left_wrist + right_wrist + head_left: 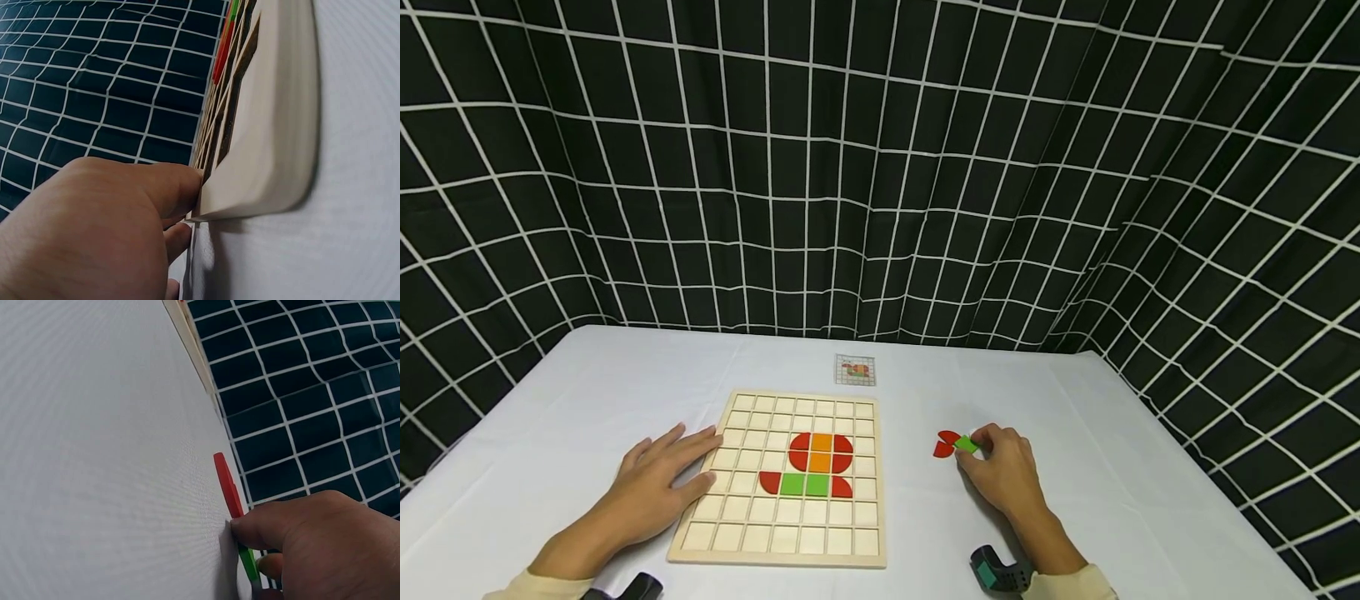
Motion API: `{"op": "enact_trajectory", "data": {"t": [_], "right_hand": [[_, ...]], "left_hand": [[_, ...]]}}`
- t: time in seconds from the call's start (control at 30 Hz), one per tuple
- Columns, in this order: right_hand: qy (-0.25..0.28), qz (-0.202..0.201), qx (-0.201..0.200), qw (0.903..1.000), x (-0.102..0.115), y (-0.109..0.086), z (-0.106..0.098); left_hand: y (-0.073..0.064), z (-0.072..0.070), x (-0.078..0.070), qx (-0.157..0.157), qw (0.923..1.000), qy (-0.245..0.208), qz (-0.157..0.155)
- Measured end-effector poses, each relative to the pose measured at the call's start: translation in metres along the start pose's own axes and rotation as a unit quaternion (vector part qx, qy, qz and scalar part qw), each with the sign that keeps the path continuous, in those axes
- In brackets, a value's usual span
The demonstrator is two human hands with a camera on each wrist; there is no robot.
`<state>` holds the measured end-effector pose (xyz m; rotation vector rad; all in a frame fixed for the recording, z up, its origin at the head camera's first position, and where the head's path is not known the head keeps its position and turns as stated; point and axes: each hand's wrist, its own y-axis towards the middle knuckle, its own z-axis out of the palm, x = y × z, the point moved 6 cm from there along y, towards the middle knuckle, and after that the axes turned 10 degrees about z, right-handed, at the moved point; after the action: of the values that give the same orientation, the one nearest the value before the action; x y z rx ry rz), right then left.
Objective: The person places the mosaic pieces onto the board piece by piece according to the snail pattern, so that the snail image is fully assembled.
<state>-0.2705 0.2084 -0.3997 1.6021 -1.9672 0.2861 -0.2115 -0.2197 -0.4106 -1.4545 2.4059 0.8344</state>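
A wooden grid board [775,537] lies on the table with red quarter-round, orange square and green square tiles [805,484] in some of its cells. My left hand [651,487] lies with fingers spread, its thumb and fingertips at the board's left edge. In the left wrist view the thumb touches the board's corner [250,194]. To the right of the board, my right hand [1006,471] pinches a green square tile [966,444] between thumb and fingers. Two red quarter-round tiles [943,450] lie right beside it; red [228,487] shows past the thumb in the right wrist view.
A small card [855,370] with a gridded colour picture lies behind the board. White cloth covers the table [1112,467]. Black curtains [820,167] with white grid lines stand behind and at the sides.
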Motion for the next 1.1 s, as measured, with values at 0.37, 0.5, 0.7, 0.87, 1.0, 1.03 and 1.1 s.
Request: {"op": "enact_trajectory", "data": {"t": [0.37, 0.5, 0.7, 0.87, 1.0, 1.03, 1.1], "right_hand": [[0.002, 0.006, 0.015, 0.9999, -0.003, -0.002, 0.002], [0.016, 0.010, 0.006, 0.9998, -0.003, -0.002, -0.002], [0.063, -0.018, -0.011, 0.9978, 0.006, -0.002, -0.007], [0.108, -0.085, -0.024, 0.9902, 0.026, -0.009, -0.013], [0.148, -0.178, -0.027, 0.9726, 0.062, -0.019, -0.016], [0.156, -0.198, -0.026, 0.9673, 0.073, -0.021, -0.015], [0.169, -0.230, -0.020, 0.9582, 0.092, -0.027, -0.013]], "left_hand": [[0.000, 0.000, 0.001, 0.001, 1.0000, 0.001, -0.001], [0.001, -0.001, 0.000, 0.000, 1.0000, 0.002, 0.001], [-0.001, 0.000, 0.001, -0.005, 1.0000, 0.002, -0.002], [-0.002, 0.003, 0.002, 0.002, 1.0000, -0.002, -0.006], [-0.002, 0.002, 0.000, -0.007, 1.0000, 0.000, -0.002], [-0.001, 0.003, 0.001, -0.007, 1.0000, 0.000, -0.002], [-0.001, 0.002, 0.001, -0.008, 1.0000, 0.001, -0.001]]}}
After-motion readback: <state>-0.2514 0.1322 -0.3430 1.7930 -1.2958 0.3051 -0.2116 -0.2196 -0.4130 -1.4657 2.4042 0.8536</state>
